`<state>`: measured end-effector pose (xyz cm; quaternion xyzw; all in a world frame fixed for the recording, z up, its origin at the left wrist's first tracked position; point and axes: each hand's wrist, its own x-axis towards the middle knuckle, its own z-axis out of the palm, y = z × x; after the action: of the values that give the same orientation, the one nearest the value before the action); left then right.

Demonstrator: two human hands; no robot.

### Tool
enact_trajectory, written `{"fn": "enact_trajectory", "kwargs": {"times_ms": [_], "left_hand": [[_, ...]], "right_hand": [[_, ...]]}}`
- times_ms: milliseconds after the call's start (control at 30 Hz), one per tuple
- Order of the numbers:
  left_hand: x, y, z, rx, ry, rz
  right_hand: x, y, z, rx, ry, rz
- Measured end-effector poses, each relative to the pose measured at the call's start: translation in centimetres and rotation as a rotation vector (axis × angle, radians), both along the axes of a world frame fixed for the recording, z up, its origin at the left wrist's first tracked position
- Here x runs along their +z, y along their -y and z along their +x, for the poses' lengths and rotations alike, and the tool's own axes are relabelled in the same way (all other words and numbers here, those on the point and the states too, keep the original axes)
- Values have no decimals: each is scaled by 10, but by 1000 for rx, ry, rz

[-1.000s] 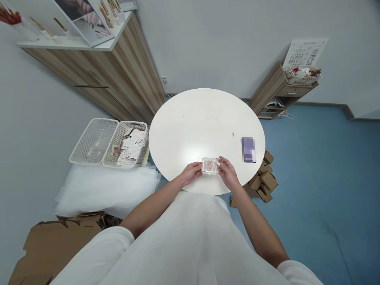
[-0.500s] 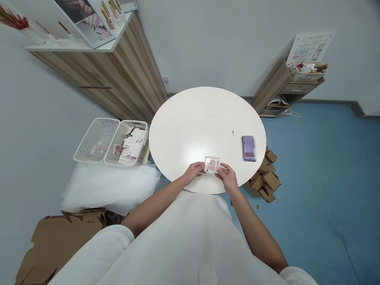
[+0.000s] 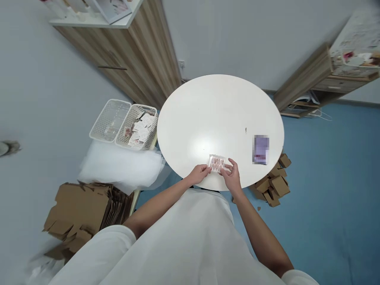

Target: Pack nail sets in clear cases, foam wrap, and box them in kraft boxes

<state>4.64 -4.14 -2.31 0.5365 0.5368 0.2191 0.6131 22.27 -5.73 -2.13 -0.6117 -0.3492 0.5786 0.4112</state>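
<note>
A small clear plastic box of press-on nails (image 3: 216, 163) is held just above the near part of the white round table (image 3: 219, 111). Rows of pinkish nail shapes show through it. My left hand (image 3: 199, 174) pinches the box's left edge between thumb and fingers. At the lower right corner, the thumb of my right hand (image 3: 232, 177) presses on the box, its index finger lifted away from the edge. The undersides of my fingers are hidden.
A blurred-out purple item (image 3: 261, 149) lies on the table's right side. To the left stand a basket of cards and packets (image 3: 118, 136), an emptier basket (image 3: 96, 118), white sheeting (image 3: 118, 162) and flattened cardboard (image 3: 80, 206). Small cardboard boxes (image 3: 271, 184) lie right of the table.
The view has shifted, so the surroundings sit differently. The box is now tilted, showing the nails more clearly, and my right index finger has lifted off its edge.
</note>
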Motion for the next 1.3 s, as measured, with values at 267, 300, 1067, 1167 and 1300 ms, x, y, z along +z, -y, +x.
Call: {"fn": "enact_trajectory", "kwargs": {"times_ms": [267, 300, 1067, 1167, 1300], "left_hand": [[8, -6, -53, 54, -37, -11], [9, -9, -61, 63, -49, -3], [-51, -97, -223, 485, -133, 34], [-58, -110, -229, 447, -169, 46], [-62, -124, -234, 428, -208, 65]], "right_hand": [[9, -30, -30, 414, 153, 246], [9, -34, -38, 424, 176, 258], [-50, -152, -240, 527, 463, 144], [-57, -166, -248, 556, 558, 134], [-63, -179, -257, 571, 594, 113]]}}
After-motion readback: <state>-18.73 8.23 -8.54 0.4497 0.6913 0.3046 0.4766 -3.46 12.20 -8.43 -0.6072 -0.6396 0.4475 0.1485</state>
